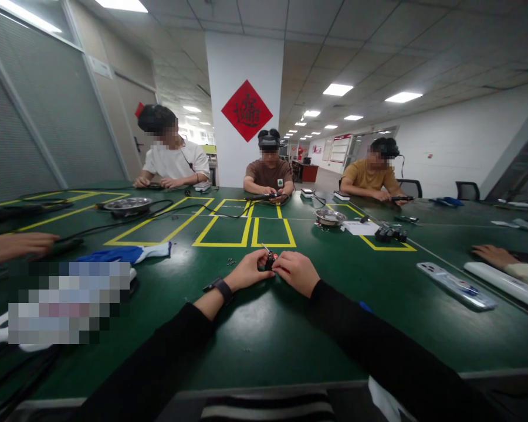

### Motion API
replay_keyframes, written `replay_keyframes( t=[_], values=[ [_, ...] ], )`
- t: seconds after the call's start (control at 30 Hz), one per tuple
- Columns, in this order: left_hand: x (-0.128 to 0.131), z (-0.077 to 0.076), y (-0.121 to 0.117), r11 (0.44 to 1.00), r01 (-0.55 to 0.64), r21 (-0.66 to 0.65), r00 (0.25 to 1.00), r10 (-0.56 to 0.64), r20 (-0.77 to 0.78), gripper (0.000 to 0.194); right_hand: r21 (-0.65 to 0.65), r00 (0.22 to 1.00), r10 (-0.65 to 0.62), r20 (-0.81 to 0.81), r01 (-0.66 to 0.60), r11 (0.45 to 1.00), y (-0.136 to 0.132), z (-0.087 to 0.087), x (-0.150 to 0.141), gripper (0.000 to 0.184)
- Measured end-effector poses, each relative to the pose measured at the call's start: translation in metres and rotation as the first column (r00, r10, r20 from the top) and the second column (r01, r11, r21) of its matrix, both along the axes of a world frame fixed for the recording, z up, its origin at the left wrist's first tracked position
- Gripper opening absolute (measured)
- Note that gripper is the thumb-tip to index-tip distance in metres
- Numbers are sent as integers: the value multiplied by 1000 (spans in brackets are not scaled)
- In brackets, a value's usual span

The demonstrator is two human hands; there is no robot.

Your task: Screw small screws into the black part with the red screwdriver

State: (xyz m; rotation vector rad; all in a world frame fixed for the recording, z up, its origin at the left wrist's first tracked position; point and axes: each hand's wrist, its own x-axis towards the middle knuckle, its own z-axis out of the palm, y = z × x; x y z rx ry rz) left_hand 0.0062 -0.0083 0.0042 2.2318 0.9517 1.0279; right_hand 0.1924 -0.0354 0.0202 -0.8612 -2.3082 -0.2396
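Just above the green tabletop, a small black part [270, 261] with a bit of red on it sits between my two hands. My left hand [249, 271] is closed around its left side, thumb and fingers pinching it. From the other side, the fingertips of my right hand [297, 271] are pressed together against the same part. A thin, pale pointed piece [264, 248] sticks up beside the left fingers; its kind is too small to tell. Several tiny screw-like bits [231, 261] lie on the table left of my hands.
Yellow tape outlines [222, 243] mark the green table [264, 351]. A blue-and-white glove [127, 253] lies left; a metal bowl [330, 217], several black blocks [391, 233] and a phone [455, 285] lie right. Co-workers sit opposite; other people's hands reach in at both sides.
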Motion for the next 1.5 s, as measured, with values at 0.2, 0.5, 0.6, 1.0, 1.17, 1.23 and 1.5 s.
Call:
replay_keyframes(
  t=[0.2, 0.5, 0.6, 1.0, 1.17, 1.23, 1.5],
  values=[
    [0, -1, -1, 1000, -4, 25, 1000, 4, -9, 29, 54, 999, -29, 31, 28, 998, 0, -2, -1, 10],
    [1, -2, -2, 999, -13, 43, 999, 15, -38, 35, -111, 951, -55, -303, 22, 994, 3, -3, 2, 5],
    [3, -1, -5, 998, -41, 42, 998, 43, -47, 36, -213, 935, -96, -341, 22, 977, 6, -7, 5, 14],
    [3, -1, -5, 999, -21, 48, 997, 24, -70, 27, -451, 875, -192, -445, -33, 892, 15, -26, 4, 33],
    [3, 0, -7, 998, 0, 67, 997, 6, -78, 31, -521, 690, -336, -641, -70, 851, 22, -26, 9, 24],
    [4, 1, -7, 998, -5, 70, 998, 10, -65, 35, -539, 587, -391, -708, -92, 837, 27, -25, 11, 23],
    [7, -5, -2, 999, -1, 41, 999, 2, -38, 51, -479, -16, -510, -860, -323, 816, 42, -4, 28, 37]
  ],
)
